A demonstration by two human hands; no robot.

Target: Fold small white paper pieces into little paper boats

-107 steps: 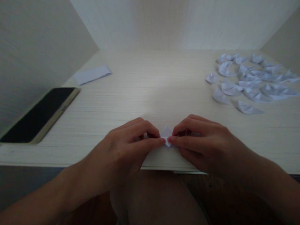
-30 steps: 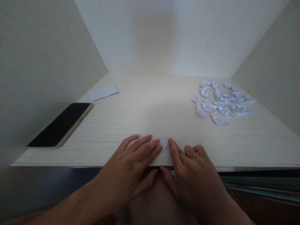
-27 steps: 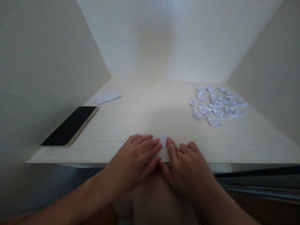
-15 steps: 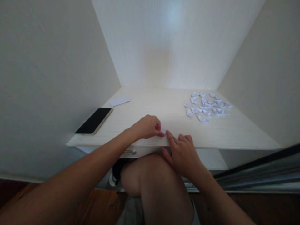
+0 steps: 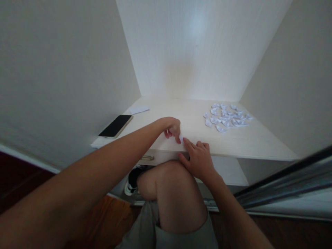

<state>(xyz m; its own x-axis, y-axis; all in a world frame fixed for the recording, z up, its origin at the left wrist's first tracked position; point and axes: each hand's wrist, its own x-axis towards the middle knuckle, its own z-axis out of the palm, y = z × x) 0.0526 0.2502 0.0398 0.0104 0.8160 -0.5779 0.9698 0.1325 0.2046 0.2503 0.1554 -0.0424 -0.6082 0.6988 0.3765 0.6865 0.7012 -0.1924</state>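
A small folded piece of white paper lies on the white desktop near its front edge, mostly covered by my fingers. My left hand bends over it from the left, fingers curled in and thumb pointing down onto the paper. From the right, my right hand touches the paper's other side with its index fingertip. The other fingers of that hand are stretched out along the desktop, and its thumb sits apart, by the front edge.
Several small folded white paper pieces lie in a group at the right back. A phone with a dark screen rests at the left edge, with a white paper strip behind it. Walls enclose the desktop; a drawer handle shows below.
My left wrist has risen and bent over more, the thumb now pointing down at the paper. The right hand stays by the paper. The camera view has shifted slightly.
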